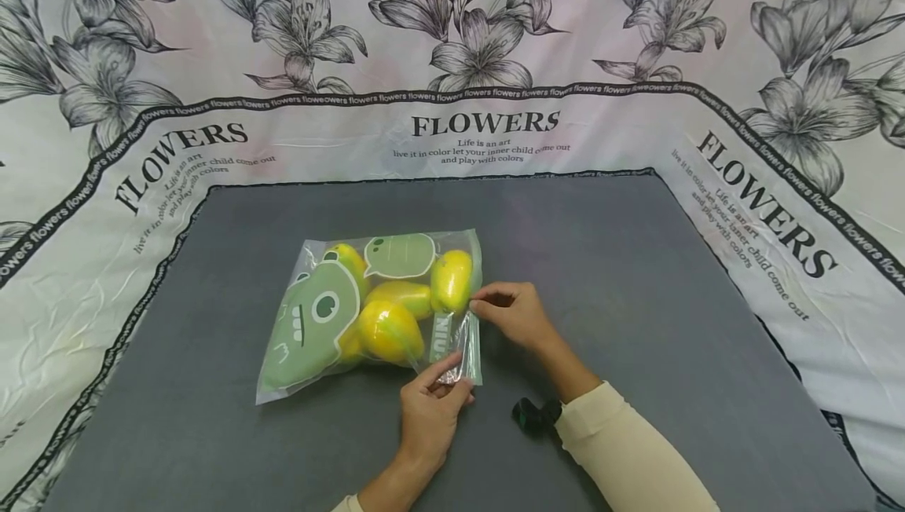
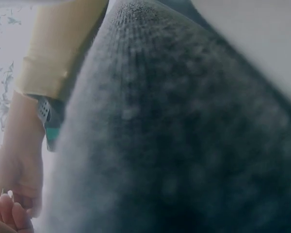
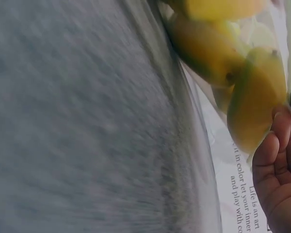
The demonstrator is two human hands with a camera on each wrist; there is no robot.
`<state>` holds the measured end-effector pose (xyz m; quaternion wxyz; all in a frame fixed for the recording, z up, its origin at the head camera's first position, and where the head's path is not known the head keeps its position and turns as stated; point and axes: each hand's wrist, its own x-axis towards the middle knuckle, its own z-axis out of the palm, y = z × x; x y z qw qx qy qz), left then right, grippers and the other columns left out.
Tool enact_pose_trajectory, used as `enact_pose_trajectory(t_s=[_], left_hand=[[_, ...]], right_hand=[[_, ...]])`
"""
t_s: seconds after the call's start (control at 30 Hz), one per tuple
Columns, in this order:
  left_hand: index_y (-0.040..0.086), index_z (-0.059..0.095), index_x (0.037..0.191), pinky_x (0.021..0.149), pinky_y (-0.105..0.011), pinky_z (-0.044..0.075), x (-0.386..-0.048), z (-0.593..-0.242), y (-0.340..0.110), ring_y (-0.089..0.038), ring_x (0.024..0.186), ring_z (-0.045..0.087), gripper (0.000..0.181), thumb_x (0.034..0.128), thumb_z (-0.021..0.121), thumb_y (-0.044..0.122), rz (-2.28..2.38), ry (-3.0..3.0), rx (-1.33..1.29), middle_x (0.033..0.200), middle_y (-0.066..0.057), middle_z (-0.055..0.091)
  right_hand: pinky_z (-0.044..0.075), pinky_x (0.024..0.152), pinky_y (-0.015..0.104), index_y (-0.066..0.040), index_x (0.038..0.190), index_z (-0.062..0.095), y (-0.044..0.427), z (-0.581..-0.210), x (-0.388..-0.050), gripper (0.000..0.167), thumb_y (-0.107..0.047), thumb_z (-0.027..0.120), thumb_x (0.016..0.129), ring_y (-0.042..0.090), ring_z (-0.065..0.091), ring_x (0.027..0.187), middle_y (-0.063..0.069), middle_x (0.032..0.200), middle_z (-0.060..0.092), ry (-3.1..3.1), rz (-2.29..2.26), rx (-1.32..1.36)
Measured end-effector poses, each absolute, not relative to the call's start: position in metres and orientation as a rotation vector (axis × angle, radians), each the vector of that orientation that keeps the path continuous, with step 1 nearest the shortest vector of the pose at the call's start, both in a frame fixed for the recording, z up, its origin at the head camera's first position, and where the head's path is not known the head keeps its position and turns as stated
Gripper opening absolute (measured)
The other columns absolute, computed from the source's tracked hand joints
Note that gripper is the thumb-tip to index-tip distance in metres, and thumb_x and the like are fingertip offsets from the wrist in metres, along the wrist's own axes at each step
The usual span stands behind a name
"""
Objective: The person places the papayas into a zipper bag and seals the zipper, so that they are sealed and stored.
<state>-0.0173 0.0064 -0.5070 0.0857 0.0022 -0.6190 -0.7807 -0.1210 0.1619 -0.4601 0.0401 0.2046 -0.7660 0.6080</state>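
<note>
A clear plastic bag point(image 1: 307, 331) with a green cartoon face printed on it lies on the grey table, its green-edged end to the right. Several yellow mangoes point(image 1: 391, 331) show through the plastic; in the right wrist view a mango point(image 3: 257, 102) hangs close by the fingers. My right hand point(image 1: 519, 314) pinches the bag's right edge between thumb and forefinger, beside the rightmost mango. At the near right corner, my left hand point(image 1: 433, 418) holds the edge between thumb and fingers. The left wrist view catches only some left fingertips at its lower left corner.
Grey cloth point(image 1: 601, 261) covers the table, bordered by white fabric point(image 1: 488, 135) with flower drawings and lettering. A small black device point(image 1: 533, 416) sits at the right wrist, by the cream sleeve point(image 1: 629, 449).
</note>
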Motion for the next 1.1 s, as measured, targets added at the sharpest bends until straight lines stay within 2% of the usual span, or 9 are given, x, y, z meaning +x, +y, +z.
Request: enact_pose_trajectory(t_s=[0.3,0.47,0.7,0.9,1.1], left_hand=[[-0.008,0.068,0.112,0.056,-0.027,0.053,-0.018,-0.509,0.006,-0.016,0.057,0.063,0.035,0.0771,0.069,-0.015,-2.323,-1.832,0.001,0.088,-0.021,0.068],[-0.007,0.068,0.113,0.057,-0.028,0.054,-0.019,-0.510,0.005,-0.016,0.058,0.063,0.036,0.0777,0.069,-0.015,-2.332,-1.841,0.017,0.092,-0.021,0.068],[-0.011,0.065,0.113,0.055,-0.028,0.054,-0.020,-0.509,0.006,-0.016,0.058,0.062,0.037,0.0768,0.066,-0.018,-2.339,-1.819,0.014,0.093,-0.024,0.067],[-0.010,0.066,0.113,0.054,-0.028,0.053,-0.020,-0.506,0.006,-0.017,0.055,0.062,0.037,0.0766,0.066,-0.017,-2.323,-1.809,0.013,0.083,-0.022,0.067],[-0.011,0.066,0.113,0.054,-0.029,0.053,-0.020,-0.506,0.005,-0.018,0.055,0.062,0.037,0.0769,0.065,-0.017,-2.320,-1.830,0.017,0.082,-0.021,0.067]], right_hand=[[0.053,0.064,0.031,0.001,0.091,0.075,0.169,-0.487,-0.151,0.006,-0.002,0.072,0.086,0.018,0.065,0.072,0.006,0.083,0.071,-2.386,1.834,0.602],[0.053,0.064,0.034,-0.003,0.091,0.075,0.169,-0.486,-0.158,0.008,-0.008,0.074,0.085,0.022,0.065,0.073,0.005,0.083,0.070,-2.390,1.841,0.596],[0.052,0.065,0.031,0.009,0.092,0.072,0.162,-0.452,-0.148,0.009,0.003,0.070,0.085,0.023,0.065,0.073,0.016,0.084,0.069,-2.427,1.821,0.578],[0.051,0.063,0.029,0.011,0.091,0.070,0.159,-0.452,-0.157,0.009,0.005,0.071,0.084,0.020,0.063,0.071,0.020,0.084,0.068,-2.378,1.889,0.535],[0.051,0.063,0.029,0.013,0.091,0.069,0.157,-0.449,-0.164,0.009,0.007,0.069,0.084,0.018,0.062,0.070,0.024,0.085,0.067,-2.382,1.926,0.482]])
